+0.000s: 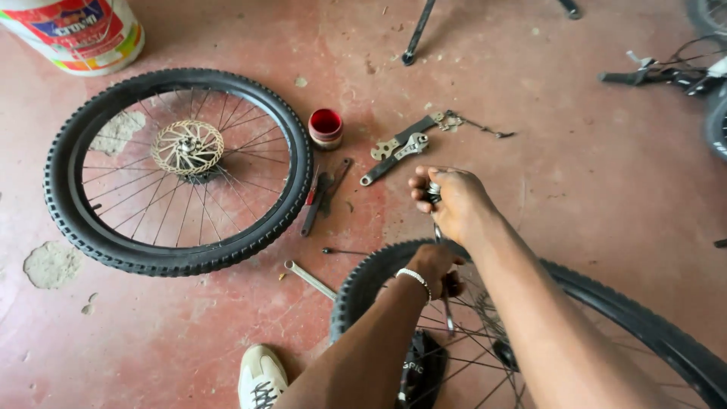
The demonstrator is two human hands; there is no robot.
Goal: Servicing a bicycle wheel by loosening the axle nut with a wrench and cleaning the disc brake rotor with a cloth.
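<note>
Right, snapshot from the head view:

right hand (452, 198): fist closed round the top of a thin metal tool (445, 291), small silvery part showing at the fingers.
left hand (434, 266): lower down, fingers wrapped around the same tool's shaft, just above the spokes; white bead bracelet (415, 277) on the wrist.
metal tool: roughly upright, running from the right hand down through the left hand into the wheel.
near wheel (363, 282): knobby tyre, spokes, directly under both hands, partly cut off by the frame's bottom edge.
second wheel (176, 170): lying flat on the red floor (591, 197), well to the left, disc rotor (187, 147) at the hub.
red tub (326, 127): small, open, just right of the second wheel.
tools on floor: dark wrenches (324, 194) beside that wheel's rim; flat spanners (400, 148) above the right hand; silver spanner (309, 278) touching or just beside the near wheel's tyre, can't tell which.
bucket (79, 32): white, top left corner.
shoe (262, 376): white, bottom edge, left of the near wheel.
</note>
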